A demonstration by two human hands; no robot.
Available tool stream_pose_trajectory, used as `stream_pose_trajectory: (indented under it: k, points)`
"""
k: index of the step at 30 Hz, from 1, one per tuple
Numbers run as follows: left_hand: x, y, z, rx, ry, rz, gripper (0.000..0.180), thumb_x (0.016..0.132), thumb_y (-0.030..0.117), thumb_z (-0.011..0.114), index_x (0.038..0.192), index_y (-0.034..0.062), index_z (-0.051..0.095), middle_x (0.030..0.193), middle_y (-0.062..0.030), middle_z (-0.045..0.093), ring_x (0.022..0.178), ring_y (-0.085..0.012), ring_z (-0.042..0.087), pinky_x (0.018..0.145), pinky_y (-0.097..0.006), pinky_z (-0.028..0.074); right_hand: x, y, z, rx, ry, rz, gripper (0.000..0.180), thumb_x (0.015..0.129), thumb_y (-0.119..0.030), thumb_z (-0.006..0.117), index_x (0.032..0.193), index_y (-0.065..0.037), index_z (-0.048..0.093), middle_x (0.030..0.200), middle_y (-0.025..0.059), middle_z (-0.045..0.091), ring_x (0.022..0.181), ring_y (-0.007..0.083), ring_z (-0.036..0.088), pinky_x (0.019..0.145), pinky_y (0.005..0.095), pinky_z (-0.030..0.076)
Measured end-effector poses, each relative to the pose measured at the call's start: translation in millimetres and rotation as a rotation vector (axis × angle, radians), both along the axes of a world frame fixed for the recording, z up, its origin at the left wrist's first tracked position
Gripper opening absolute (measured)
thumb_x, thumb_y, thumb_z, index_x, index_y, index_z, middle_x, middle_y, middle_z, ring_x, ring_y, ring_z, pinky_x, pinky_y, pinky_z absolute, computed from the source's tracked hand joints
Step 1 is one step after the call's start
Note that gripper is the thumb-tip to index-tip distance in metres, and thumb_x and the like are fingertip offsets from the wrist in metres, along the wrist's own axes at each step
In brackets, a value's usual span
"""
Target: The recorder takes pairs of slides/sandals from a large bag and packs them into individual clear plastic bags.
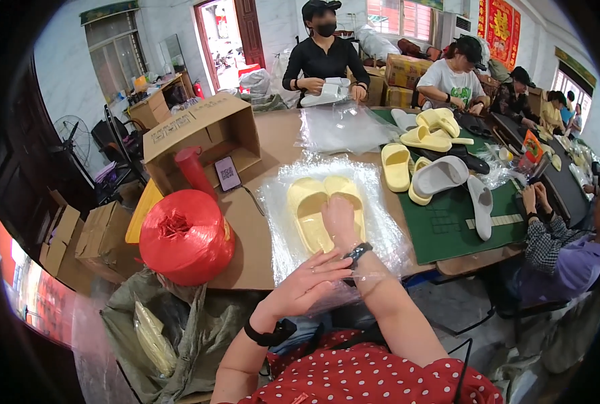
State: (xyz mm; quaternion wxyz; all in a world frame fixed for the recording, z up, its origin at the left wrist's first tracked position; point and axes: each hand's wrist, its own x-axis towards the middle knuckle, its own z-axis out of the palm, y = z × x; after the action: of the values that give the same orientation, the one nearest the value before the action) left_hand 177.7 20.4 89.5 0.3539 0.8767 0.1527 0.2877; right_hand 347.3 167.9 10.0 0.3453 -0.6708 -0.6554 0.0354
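A pair of pale yellow slippers [307, 214] lies side by side on a stack of clear plastic bags [281, 237]. Over the inner edges of the pair, my right hand [340, 219] is closed, its fingers curled down by the straps and partly hidden. Clear film crosses my right forearm, so the hand appears to be inside a bag with the slippers. My left hand [306, 279] lies beside my right wrist, fingers stretched out across the near edge of the film. I see nothing gripped in it.
A red roll of plastic twine [187, 237] stands left, before an open cardboard box [199, 131] and a phone [228, 174]. Loose yellow and grey slippers [441, 178] lie on a green mat [441, 236] at right. Co-workers [323, 60] work across and along the tables.
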Motion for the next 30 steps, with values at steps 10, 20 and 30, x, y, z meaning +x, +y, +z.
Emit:
stream_pose_trajectory:
  k: [10, 20, 30]
  points:
    - [-67, -11, -38, -0.234, -0.287, 0.381, 0.033, 0.093, 0.018, 0.053, 0.12, 0.0034, 0.067, 0.129, -0.0144, 0.061, 0.123, -0.0274, 0.054, 0.103, -0.041, 0.041, 42, -166, 13, -0.141, 0.319, 0.648, 0.032, 0.083, -0.019, 0.075, 0.109, -0.002, 0.066, 0.108, 0.015, 0.065, 0.101, 0.0285, 0.062, 0.086, 0.0366, 0.051]
    - [-58, 5, -68, -0.681, 0.009, 1.015, 0.051, 0.094, 0.046, 0.058, 0.085, -0.0032, 0.069, 0.067, -0.0095, 0.064, 0.06, -0.0196, 0.061, 0.064, -0.036, 0.049, 151, -177, 45, -0.258, 0.954, 0.09, 0.027, 0.094, -0.028, 0.063, 0.083, -0.004, 0.063, 0.069, -0.0013, 0.059, 0.061, 0.0053, 0.051, 0.056, 0.0203, 0.039]
    - [-50, 3, -87, -0.673, -0.027, 0.813, 0.032, 0.087, 0.031, 0.071, 0.087, -0.0016, 0.072, 0.068, -0.003, 0.065, 0.063, -0.0104, 0.057, 0.059, -0.028, 0.045, 145, -150, 13, -0.53, 0.663, 0.263, 0.023, 0.088, -0.023, 0.071, 0.087, 0.001, 0.068, 0.079, 0.0028, 0.068, 0.066, 0.0074, 0.057, 0.06, 0.0237, 0.045]
